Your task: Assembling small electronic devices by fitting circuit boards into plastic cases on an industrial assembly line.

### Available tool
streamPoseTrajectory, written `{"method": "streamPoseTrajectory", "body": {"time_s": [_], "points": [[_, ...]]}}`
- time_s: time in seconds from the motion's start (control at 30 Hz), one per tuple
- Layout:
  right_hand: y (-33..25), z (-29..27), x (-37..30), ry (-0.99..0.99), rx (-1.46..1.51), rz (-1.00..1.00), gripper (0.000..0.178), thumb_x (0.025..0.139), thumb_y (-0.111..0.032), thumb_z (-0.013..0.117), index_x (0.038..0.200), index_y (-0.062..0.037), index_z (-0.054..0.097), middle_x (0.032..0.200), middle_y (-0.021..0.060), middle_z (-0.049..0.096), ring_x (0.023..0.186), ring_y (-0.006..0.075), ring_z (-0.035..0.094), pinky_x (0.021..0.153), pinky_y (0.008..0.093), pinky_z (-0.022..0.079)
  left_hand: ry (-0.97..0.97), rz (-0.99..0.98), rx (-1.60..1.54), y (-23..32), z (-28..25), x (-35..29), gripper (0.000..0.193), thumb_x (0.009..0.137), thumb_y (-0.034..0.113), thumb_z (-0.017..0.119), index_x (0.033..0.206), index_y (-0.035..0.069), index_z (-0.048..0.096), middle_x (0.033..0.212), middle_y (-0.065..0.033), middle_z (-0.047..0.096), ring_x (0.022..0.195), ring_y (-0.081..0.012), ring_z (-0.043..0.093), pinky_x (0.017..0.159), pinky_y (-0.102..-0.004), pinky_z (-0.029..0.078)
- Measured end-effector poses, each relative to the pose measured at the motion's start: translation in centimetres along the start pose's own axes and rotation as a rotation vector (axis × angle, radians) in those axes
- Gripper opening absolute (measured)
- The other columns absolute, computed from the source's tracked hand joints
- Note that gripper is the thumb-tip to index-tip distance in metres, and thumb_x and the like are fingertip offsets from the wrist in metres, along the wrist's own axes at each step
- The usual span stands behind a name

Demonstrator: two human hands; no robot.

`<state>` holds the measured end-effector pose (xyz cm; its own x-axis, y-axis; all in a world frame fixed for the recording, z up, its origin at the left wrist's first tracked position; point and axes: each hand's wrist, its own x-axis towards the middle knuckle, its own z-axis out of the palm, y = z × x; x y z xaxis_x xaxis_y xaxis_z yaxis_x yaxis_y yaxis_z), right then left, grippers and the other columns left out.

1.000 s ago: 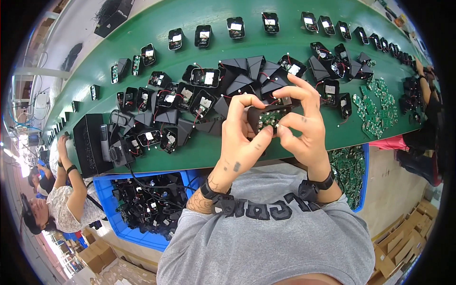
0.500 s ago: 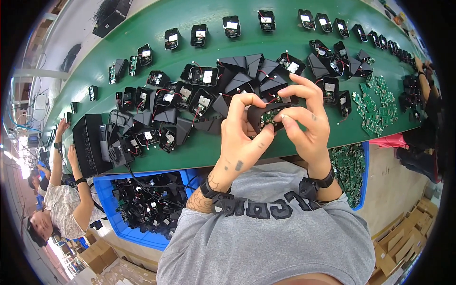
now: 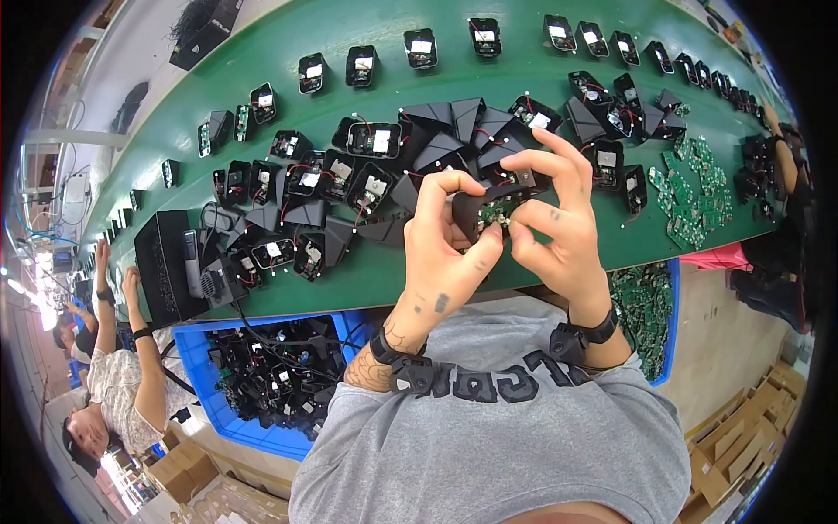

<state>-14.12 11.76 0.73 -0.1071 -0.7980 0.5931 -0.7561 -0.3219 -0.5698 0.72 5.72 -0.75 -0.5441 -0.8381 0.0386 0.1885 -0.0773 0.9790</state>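
In front of my chest, over the near edge of the green work table, my left hand (image 3: pixel 443 240) grips a small black plastic housing (image 3: pixel 466 214), fingers behind it and thumb on the near side. Its open side is turned to the right, with a green circuit board (image 3: pixel 496 211) showing in it. The thumb and index finger of my right hand (image 3: pixel 563 218) pinch at the board's right edge. That hand's other fingers are raised and spread. My fingers partly cover the board, so its exact seating is hidden.
Several black housings with red wires (image 3: pixel 371 188) crowd the green table (image 3: pixel 524 83). A row of open housings (image 3: pixel 421 48) runs along the far side. Loose circuit boards (image 3: pixel 694 196) lie right. Blue bins (image 3: pixel 262 437) stand below the near edge. A co-worker (image 3: pixel 131 384) is at left.
My right index finger and thumb have closed together at the board, and the housing has turned slightly. The far row of housings has shifted a little left. The co-worker at left has moved slightly.
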Motion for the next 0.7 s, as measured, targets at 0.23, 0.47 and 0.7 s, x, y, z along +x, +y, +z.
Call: {"method": "streamPoseTrajectory", "body": {"time_s": [0.23, 0.47, 0.7], "points": [[0.08, -0.04, 0.14, -0.023, 0.045, 0.002, 0.006, 0.06, -0.005, 0.061, 0.063, -0.0048, 0.056, 0.116, 0.0108, 0.059, 0.127, 0.0387, 0.04, 0.102, 0.0481, 0.032, 0.012, 0.033, 0.053, 0.04, 0.15, 0.04, 0.037, 0.077, 0.0, 0.064, 0.108, 0.003, 0.045, 0.088, -0.0058, 0.062, 0.076, -0.0068, 0.063, 0.064, -0.0215, 0.053], [-0.09, 0.0, 0.2, -0.053, 0.001, -0.01, 0.007, 0.06, -0.002, 0.061, 0.065, -0.004, 0.057, 0.112, 0.0099, 0.06, 0.127, 0.0386, 0.042, 0.101, 0.048, 0.033, 0.017, 0.043, 0.145, 0.25, 0.03, 0.09, 0.037, 0.077, 0.0, 0.064, 0.109, 0.002, 0.045, 0.087, -0.0059, 0.061, 0.074, -0.0069, 0.063, 0.063, -0.0219, 0.053], [0.3, -0.45, -0.06, -0.079, 0.082, 0.004, 0.007, 0.059, -0.002, 0.06, 0.066, -0.0031, 0.057, 0.11, 0.0102, 0.06, 0.124, 0.039, 0.045, 0.099, 0.0475, 0.036, 0.017, 0.045, 0.098, -0.14, 0.25, -0.06, 0.036, 0.076, 0.001, 0.064, 0.108, 0.003, 0.046, 0.085, -0.0052, 0.061, 0.071, -0.0063, 0.061, 0.06, -0.0212, 0.052]]}}
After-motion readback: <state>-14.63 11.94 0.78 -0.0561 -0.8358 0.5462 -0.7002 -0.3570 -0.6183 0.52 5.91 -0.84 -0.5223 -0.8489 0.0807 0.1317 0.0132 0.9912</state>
